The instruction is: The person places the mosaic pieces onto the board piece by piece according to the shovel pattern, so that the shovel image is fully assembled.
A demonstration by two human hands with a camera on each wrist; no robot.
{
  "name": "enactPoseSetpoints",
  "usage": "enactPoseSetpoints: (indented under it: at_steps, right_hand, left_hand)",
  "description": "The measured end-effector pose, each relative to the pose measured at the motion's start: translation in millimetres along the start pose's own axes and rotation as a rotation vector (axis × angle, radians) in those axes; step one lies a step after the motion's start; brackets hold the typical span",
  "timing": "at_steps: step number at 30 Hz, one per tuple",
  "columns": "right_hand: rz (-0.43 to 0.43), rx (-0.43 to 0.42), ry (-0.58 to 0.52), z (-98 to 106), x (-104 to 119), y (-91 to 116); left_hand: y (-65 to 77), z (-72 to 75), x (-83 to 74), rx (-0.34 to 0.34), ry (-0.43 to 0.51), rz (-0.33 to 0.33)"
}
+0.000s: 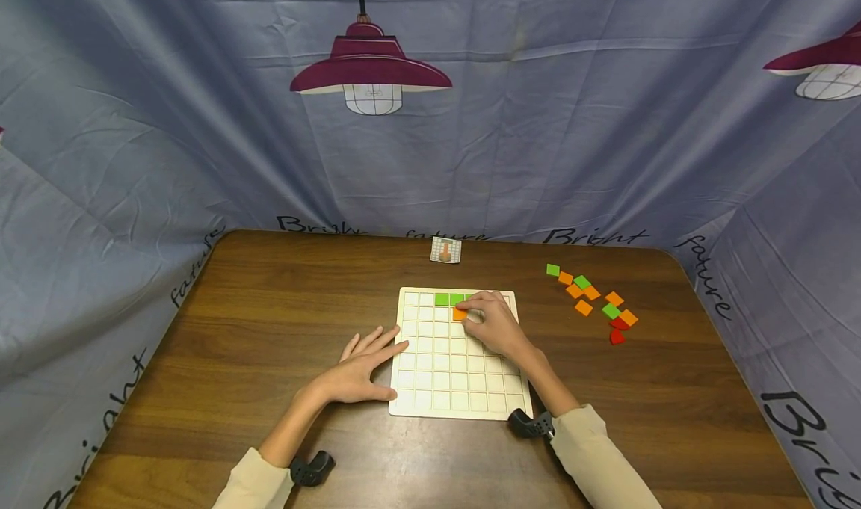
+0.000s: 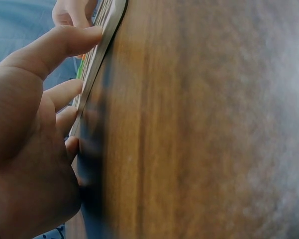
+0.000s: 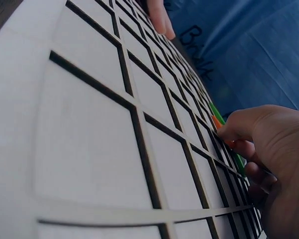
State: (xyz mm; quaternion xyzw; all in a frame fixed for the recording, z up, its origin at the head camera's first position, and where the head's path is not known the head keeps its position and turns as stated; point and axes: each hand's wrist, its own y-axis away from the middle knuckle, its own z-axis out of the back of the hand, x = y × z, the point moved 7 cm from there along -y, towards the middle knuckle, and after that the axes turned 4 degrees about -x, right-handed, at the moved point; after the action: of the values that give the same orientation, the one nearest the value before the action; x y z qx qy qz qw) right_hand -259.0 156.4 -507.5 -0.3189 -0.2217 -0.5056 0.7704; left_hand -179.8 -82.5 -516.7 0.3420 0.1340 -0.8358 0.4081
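A pale square board [image 1: 423,378] with a grid of shallow cells lies on the table. Green tiles [image 1: 442,300] sit in its far row, partly covered by my right hand [image 1: 496,325]. Thumb and forefinger of that hand pinch an orange tile [image 1: 460,315] at the second row, just below the green ones. From the right wrist view, orange [image 3: 217,121] shows beside the thumb tip, with green past it. My left hand [image 1: 358,367] lies spread at the board's left side, its fingertips and thumb [image 2: 84,39] resting on the edge.
Loose green, orange and red tiles [image 1: 584,308] are scattered right of the board. A small printed card [image 1: 445,250] with a grid and an orange figure lies near the back edge of the wooden table [image 1: 303,292]. A patterned curtain [image 1: 511,158] hangs behind.
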Motion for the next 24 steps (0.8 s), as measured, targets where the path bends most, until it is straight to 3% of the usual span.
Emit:
enactPoseSetpoints:
  at_steps: [24]
  right_hand:
    - [0.015, 0.001, 0.045, 0.5, 4.1, -2.7]
  left_hand:
    - [0.2, 0.9, -1.2, -0.002, 0.004, -0.001]
